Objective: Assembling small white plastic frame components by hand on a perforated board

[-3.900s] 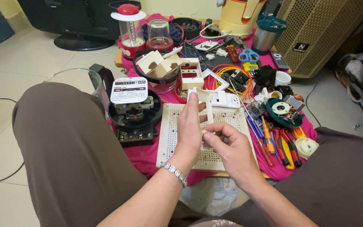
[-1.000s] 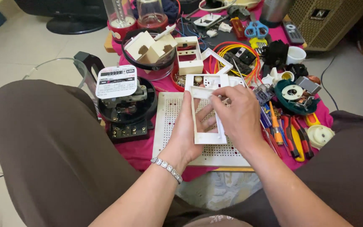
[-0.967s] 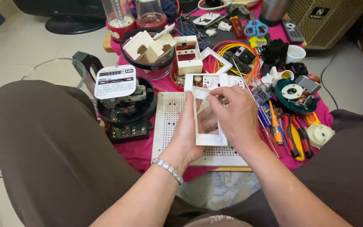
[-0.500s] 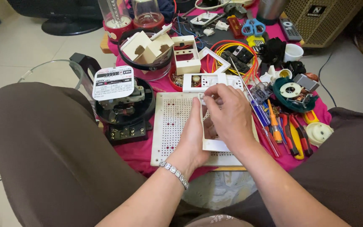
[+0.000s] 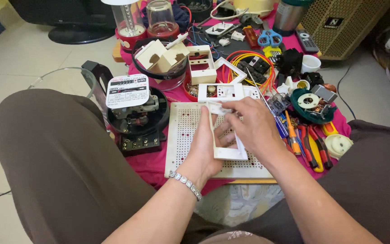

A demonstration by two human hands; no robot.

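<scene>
My left hand (image 5: 204,149) holds a white rectangular plastic frame (image 5: 227,152) from below, over a white perforated board (image 5: 181,135) on a pink cloth. Over the frame's top right lies my right hand (image 5: 251,126), its fingertips pinching a small white part (image 5: 220,107) at the frame's top edge. A bracelet circles my left wrist. Just beyond the hands lies a white switch plate (image 5: 220,91) with openings.
A black electricity meter (image 5: 136,115) stands left of the board. A black bowl of white parts (image 5: 161,58), coloured wires (image 5: 249,61), screwdrivers and pliers (image 5: 308,144), blue scissors (image 5: 269,38) and a white cup (image 5: 311,63) crowd the low table. My knees flank it.
The frame was held upright in both hands a second ago; it now lies lower and flatter over the board. My right hand has shifted to the frame's top edge.
</scene>
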